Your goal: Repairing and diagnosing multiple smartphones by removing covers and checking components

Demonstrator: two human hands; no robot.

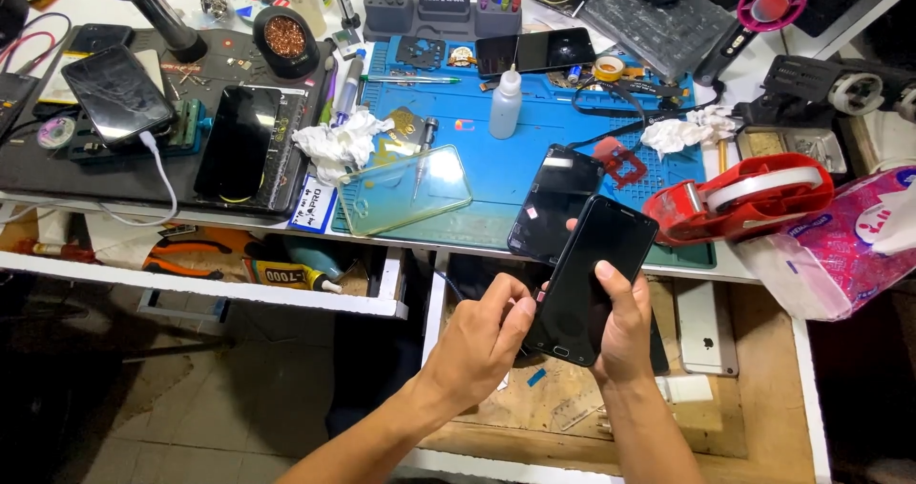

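Observation:
My right hand [625,326] grips a black smartphone [587,274] from its right side, thumb on the dark screen, held in front of the bench edge. My left hand [487,336] has its fingers curled, and its fingertips touch the phone's lower left edge. A second black phone [551,198] lies face up on the blue work mat [477,126] just beyond the held one. A clear phone case [404,190] rests on the mat's left part.
A red tape dispenser [749,202] and a tissue pack [849,245] sit at right. A white squeeze bottle [506,102], crumpled tissues [334,145] and other phones [239,145] crowd the bench. An open wooden drawer [754,379] lies below with a white device [704,326].

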